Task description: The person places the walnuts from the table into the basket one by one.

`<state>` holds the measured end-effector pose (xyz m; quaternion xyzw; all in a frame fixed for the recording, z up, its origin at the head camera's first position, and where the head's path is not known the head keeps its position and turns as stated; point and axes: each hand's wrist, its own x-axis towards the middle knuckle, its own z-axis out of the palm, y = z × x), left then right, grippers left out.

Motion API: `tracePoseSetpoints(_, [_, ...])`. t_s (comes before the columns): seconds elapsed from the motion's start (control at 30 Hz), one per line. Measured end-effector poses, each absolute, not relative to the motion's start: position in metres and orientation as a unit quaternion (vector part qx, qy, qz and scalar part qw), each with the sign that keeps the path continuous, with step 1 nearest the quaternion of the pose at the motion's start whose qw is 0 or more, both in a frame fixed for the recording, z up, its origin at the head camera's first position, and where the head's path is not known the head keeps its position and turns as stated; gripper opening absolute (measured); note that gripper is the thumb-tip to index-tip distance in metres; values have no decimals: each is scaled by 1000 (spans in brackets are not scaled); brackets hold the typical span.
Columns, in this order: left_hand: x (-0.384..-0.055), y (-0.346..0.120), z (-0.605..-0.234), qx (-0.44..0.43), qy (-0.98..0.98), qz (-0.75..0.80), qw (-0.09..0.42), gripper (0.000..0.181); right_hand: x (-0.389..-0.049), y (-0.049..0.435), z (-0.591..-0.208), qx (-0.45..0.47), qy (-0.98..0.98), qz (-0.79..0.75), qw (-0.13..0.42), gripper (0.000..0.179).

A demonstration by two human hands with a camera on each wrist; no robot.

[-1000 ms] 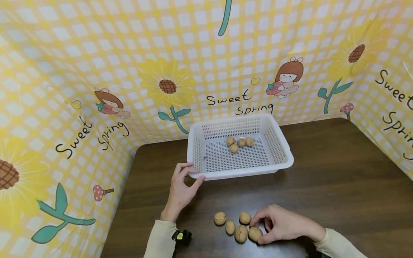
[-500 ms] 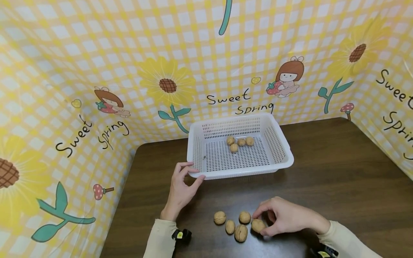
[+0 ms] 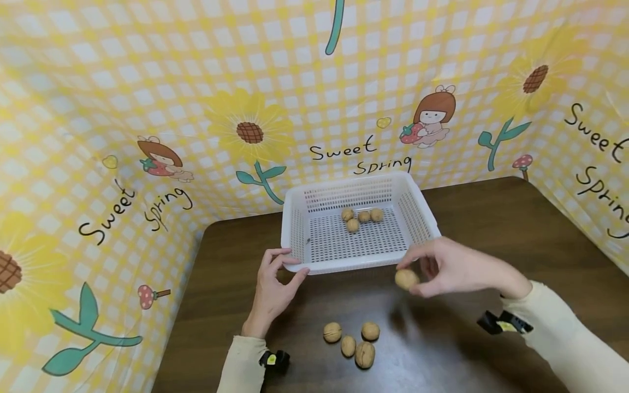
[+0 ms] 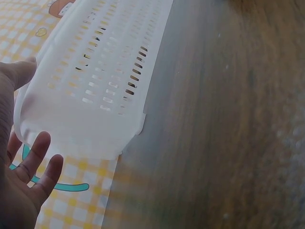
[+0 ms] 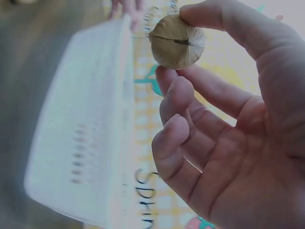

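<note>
My right hand (image 3: 454, 267) pinches a walnut (image 5: 177, 42) between thumb and fingertips. It holds it above the table, just in front of the near right corner of a white plastic basket (image 3: 363, 263). In the right wrist view the walnut's dark seam shows, and the other fingers are bent below it. My left hand (image 3: 274, 292) grips the basket's near left corner, with the thumb on the front rim and fingers over the left side. Several walnuts (image 3: 352, 225) lie inside the basket toward the back. A loose group of walnuts (image 3: 365, 355) lies on the table nearer me.
The dark wooden table (image 3: 496, 218) has the basket standing near its back edge. A yellow checked cloth (image 3: 314, 82) with printed flowers hangs behind and on both sides. Black straps with small devices (image 3: 506, 322) sit at my wrists.
My right hand has lifted one walnut from the group on the table and carried it forward and right, up to the basket's front. The left hand stays at the corner.
</note>
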<state>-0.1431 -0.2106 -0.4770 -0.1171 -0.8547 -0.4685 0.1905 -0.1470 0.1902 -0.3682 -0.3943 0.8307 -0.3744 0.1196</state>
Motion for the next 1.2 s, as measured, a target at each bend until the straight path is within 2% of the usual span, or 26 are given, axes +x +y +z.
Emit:
tracePoseSetpoints(0.13, [-143,-212,-476,-114,-855,-469,192,20,-169,187,-349,-376,850,-355,105,31])
tracePoseSetpoints(0.23, [-143,-213,-477,-115,-855,-468,191,20,-186,182,-339,-353,855,-362,118,32])
tracePoseSetpoints(0.53, [-142,-214,-473,-119,-860,-456,196,19,-241,165,-328,-282,870,-391,98,44])
tracePoseSetpoints(0.7, [-138,-210,-463,-124,-879,-414,200,23,-271,158,-334,-245,876,-403,103,48])
tracePoseSetpoints(0.87, [-137,-206,-457,-127,-898,-356,225,31,-296,151,-346,-215,880,-409,107,50])
tracePoseSetpoints(1.07, [-135,-206,-458,-159,-901,-282,288,24,-316,142,-374,-171,891,-397,140,51])
tracePoseSetpoints(1.2, [-135,-207,-460,-161,-901,-274,294,24,-323,136,-390,-168,896,-378,161,54])
